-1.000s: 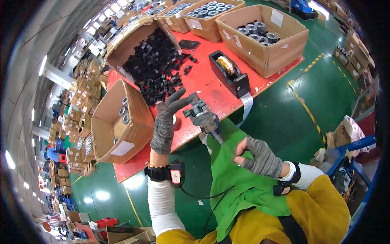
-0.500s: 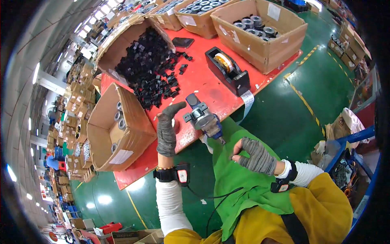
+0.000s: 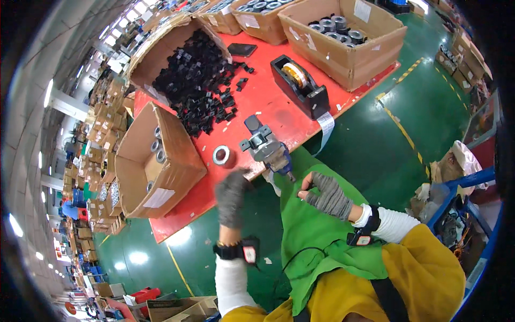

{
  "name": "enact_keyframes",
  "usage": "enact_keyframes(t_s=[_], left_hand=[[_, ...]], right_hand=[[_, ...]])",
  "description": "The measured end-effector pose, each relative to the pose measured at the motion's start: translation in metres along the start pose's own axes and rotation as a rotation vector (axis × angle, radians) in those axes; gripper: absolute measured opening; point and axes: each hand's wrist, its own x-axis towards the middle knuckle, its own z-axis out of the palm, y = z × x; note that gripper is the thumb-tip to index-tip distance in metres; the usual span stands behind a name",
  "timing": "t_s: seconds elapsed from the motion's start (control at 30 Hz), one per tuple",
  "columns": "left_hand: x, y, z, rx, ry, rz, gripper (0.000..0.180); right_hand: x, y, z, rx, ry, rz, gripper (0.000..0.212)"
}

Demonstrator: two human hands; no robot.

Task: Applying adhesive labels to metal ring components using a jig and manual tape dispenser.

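Both my hands wear grey knitted gloves with bare fingertips. My left hand (image 3: 232, 198) hangs by the front edge of the red table, smeared by motion, so its fingers cannot be read. Just beyond it a round metal ring (image 3: 221, 155) with a dark side lies on the tabletop. A small grey-blue bench vise (image 3: 266, 149) is fixed at the table edge, between and beyond my hands. My right hand (image 3: 330, 197) is over the green apron (image 3: 306, 231), thumb and fingers curled together; whether a small thing sits in them is hidden.
Small black plastic clips (image 3: 193, 80) spill from a tipped carton onto the red table (image 3: 257, 59). A carton (image 3: 177, 172) with several metal rings stands left. A black tape dispenser (image 3: 316, 99) with a hanging strip and another carton (image 3: 354, 67) of rings stand at right. A dark flat object (image 3: 242, 50) lies behind.
My left hand has drawn back toward me from beside the vise, uncovering the metal ring. My right hand has moved slightly left, its fingers still curled.
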Motion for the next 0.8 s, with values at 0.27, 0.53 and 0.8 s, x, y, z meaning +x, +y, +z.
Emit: enact_keyframes(t_s=[0.27,0.53,0.8], left_hand=[[-0.054,-0.003,0.080,-0.293,-0.117,-0.319,0.024],[-0.050,-0.010,0.087,-0.338,-0.016,-0.260,0.021],[-0.045,-0.012,0.089,-0.336,-0.041,-0.371,0.024]], right_hand=[[-0.004,0.003,0.007,0.008,-0.001,-0.008,0.020],[0.010,-0.012,-0.019,-0.234,-0.139,-0.223,0.019],[0.068,-0.060,-0.023,0.419,-0.383,-0.005,0.011]])
